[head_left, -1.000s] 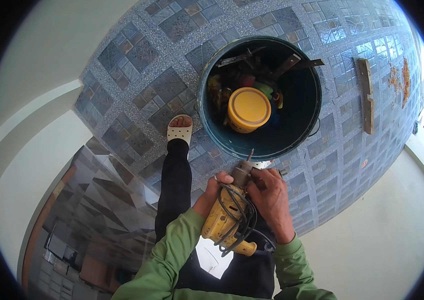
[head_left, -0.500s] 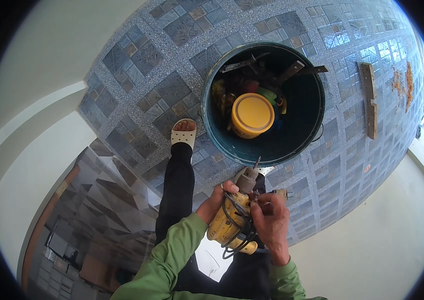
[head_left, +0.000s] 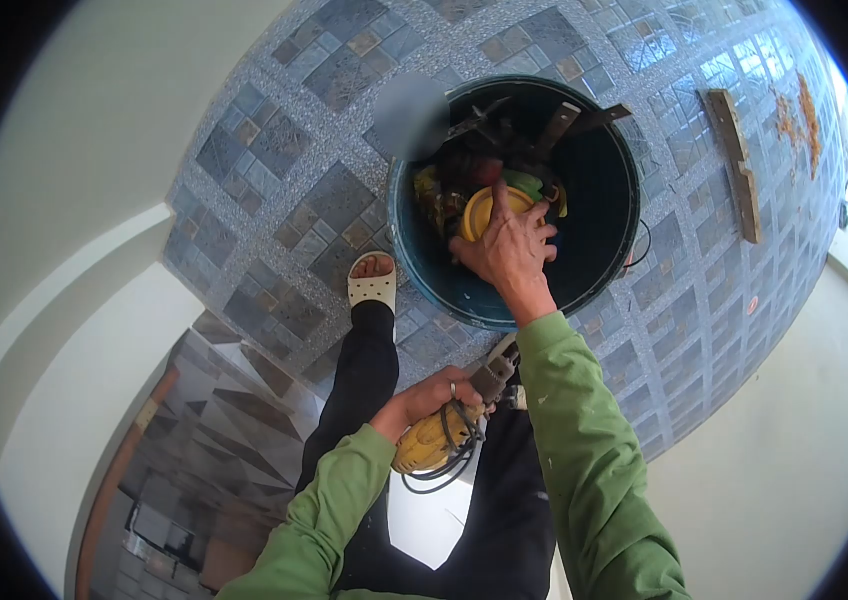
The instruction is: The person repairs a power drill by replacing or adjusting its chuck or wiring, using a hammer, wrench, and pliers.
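My left hand [head_left: 431,393] is wrapped round a yellow drill [head_left: 431,440] with a grey metal chuck and a looped black cord, held above my lap. My right hand [head_left: 514,248] reaches into the dark green bucket [head_left: 624,240], its fingers spread over the yellow lid [head_left: 477,212] of a small tub. Around the tub in the bucket lie dark tools, a red item and a green item [head_left: 526,184]. Two flat metal-like bars [head_left: 561,124] lean on the inside of the bucket, one reaching past its rim.
A notched wooden piece [head_left: 737,165] lies on the tiled floor to the right of the bucket, with orange-brown shavings [head_left: 808,125] beyond it. My foot in a cream sandal [head_left: 373,288] stands left of the bucket. A pale wall [head_left: 74,130] runs along the left.
My right hand has left the drill's chuck area and moved forward into the bucket, onto the yellow lid. My left hand still holds the drill, now slightly lower and farther left.
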Demonstrator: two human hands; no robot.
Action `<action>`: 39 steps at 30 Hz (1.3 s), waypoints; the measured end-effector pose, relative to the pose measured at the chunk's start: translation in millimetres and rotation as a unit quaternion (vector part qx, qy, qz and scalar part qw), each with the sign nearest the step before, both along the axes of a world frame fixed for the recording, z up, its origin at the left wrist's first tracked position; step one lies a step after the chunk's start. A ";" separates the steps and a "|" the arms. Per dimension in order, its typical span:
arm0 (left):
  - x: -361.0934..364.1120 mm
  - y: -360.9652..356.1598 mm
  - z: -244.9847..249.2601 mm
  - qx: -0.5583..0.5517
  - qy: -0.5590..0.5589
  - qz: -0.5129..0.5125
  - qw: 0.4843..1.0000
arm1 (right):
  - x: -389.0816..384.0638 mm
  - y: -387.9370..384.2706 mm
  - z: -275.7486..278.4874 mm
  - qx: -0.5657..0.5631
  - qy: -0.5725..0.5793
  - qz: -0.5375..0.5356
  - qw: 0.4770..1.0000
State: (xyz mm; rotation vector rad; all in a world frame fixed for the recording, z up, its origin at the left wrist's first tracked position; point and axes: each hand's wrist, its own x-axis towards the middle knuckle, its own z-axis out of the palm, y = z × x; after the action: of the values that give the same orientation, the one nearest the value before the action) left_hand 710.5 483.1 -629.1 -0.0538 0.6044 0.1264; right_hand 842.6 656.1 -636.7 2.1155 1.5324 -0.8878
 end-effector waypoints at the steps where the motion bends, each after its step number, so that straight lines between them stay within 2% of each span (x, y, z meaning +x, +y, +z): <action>1: -3.0 -5.7 -5.0 0.015 0.012 -0.015 1.000 | 2.7 -1.1 -3.1 0.016 0.020 -0.027 0.999; 3: -8.0 -11.4 -2.0 0.033 0.022 -0.044 0.998 | 6.3 0.1 -2.9 0.014 0.041 -0.044 0.998; 5: -12.2 -15.1 1.9 -0.096 0.083 -0.054 0.990 | 13.0 -4.8 5.1 0.014 0.058 -0.062 0.996; 7: -11.0 -20.9 -0.4 -0.091 0.089 -0.063 0.990 | 19.2 -19.8 28.2 0.081 0.122 -0.096 0.985; 8: -7.2 -24.1 0.5 -0.080 0.096 -0.047 0.991 | 23.4 -28.8 50.0 0.136 0.120 -0.097 0.979; 10: 1.6 -37.8 -7.3 -0.063 0.108 -0.013 0.992 | 50.3 -61.2 73.3 0.345 0.233 -0.093 0.905; 12: 10.8 -55.1 -17.7 -0.083 0.118 0.006 0.990 | 80.7 -92.6 120.3 0.364 0.236 -0.107 0.895; 13: 14.6 -63.3 -22.3 -0.100 0.124 0.020 0.987 | 98.4 -114.5 132.4 0.355 0.246 -0.146 0.890; 15: 19.0 -83.8 -35.6 -0.102 0.123 0.040 0.986 | 135.9 -152.8 142.9 0.334 0.241 -0.194 0.890; 17: 22.4 -85.3 -30.8 -0.041 0.131 0.026 0.990 | 173.9 -189.5 132.9 0.307 0.182 -0.193 0.914; 20: 37.5 -66.1 -14.9 0.017 0.148 -0.032 0.988 | 227.3 -244.5 72.7 0.259 0.097 -0.181 0.944; 23: 66.3 -48.0 -9.0 0.083 0.153 -0.091 0.980 | 272.7 -299.4 -10.1 0.217 0.101 -0.241 0.940; 25: 88.9 -32.0 -18.0 0.172 0.196 -0.141 0.955 | 291.5 -327.6 -61.4 0.177 0.036 -0.275 0.944; 28: 110.8 -12.7 -37.7 0.199 0.173 -0.160 0.951 | 301.1 -356.9 -122.0 0.198 -0.034 -0.265 0.943; 31: 132.4 -7.5 -70.0 0.241 0.134 -0.159 0.948 | 305.5 -367.8 -156.0 0.213 -0.109 -0.312 0.919; 33: 144.3 -8.7 -91.7 0.221 0.128 -0.135 0.957 | 316.7 -375.3 -167.1 0.262 -0.107 -0.246 0.927; 34: 149.3 -6.0 -104.6 0.256 0.113 -0.160 0.947 | 317.9 -374.6 -170.2 0.220 -0.127 -0.281 0.926; 35: 156.1 -2.7 -113.9 0.265 0.105 -0.170 0.943 | 322.5 -375.4 -179.1 0.227 -0.134 -0.293 0.919; 37: 170.0 3.0 -129.1 0.300 0.083 -0.200 0.929 | 328.9 -385.3 -193.7 0.298 -0.140 -0.320 0.888; 39: 181.3 6.6 -141.0 0.280 0.060 -0.217 0.933 | 330.0 -389.4 -197.9 0.301 -0.150 -0.339 0.879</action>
State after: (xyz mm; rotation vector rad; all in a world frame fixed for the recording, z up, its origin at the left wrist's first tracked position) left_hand 891.7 489.7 -770.0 0.6442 0.6712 -0.1323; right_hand 1172.5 266.7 -834.6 3.1606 0.9665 -0.2167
